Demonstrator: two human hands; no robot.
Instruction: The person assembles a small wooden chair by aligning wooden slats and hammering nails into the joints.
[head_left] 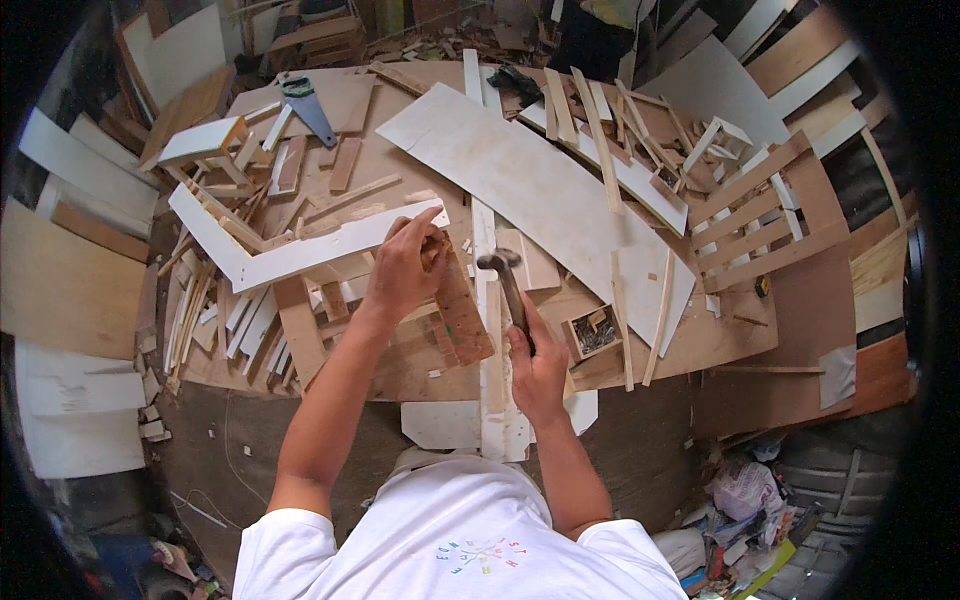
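**One hammer, one held board, a bench deep in offcuts**

Nearest the person, the right hand is wrapped shut around the handle of a hammer, gripped low on the shaft, probably for swing; the dark head sits raised just above the long white strip that runs away from the body across the workbench. There is one hammer in view.

Just to its left, the left hand pinches the top end of a short brown board, fingers curled over its upper edge and thumb behind. The board lies slanted, its lower end toward the person, beside the white strip; the grip looks meant to steady it close to where the hammer head hangs. I cannot tell whether a nail is held there.

To the right of the hammer sits one small open wooden box of small metal pieces, likely nails, kept within easy reach of the hammer hand.

Farther out lies one wide white panel, set diagonally, and one white angled frame piece left of the hands. On the right rests one slatted frame with three cross slats showing. At the far left edge of the bench lies one handsaw with a blue blade, out of the working area. Loose thin sticks and scraps are too many and too tangled to count.
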